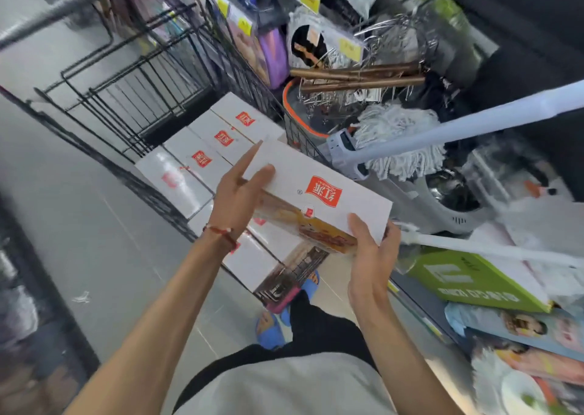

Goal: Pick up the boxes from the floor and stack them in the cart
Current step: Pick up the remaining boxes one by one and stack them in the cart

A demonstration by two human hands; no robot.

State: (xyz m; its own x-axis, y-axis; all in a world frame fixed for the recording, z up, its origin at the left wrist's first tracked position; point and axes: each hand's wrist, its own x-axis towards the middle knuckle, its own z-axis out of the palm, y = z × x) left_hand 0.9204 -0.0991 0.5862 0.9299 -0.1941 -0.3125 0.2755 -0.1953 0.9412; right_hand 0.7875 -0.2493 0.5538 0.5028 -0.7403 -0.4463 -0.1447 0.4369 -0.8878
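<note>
Black wire cart [151, 98] across the upper left, already loaded with a row of white boxes [202, 158], red logos up, laid flat and side by side, probably so that a next layer can sit level on them. More white boxes lower [252, 263], near the feet; whether in the cart or on the floor, cannot tell. To the right, a shelf area with a mop [401, 139] and a green carton [474, 278], not part of the job.

Held box [319, 193] in the air in front of the body, between both hands, just above and beside the loaded row. White face with red logo turned up, printed orange side toward the person. Long axis from upper left to lower right, slightly tilted, left end nearer the cart.

Left hand [240, 190] open, fingers straight along the far-left end, thumb pressed on top, seemingly to steer. Right hand [369, 244] cupped under the near-right corner, thumb on top, carrying the weight. Probably on the way to the stack.
</note>
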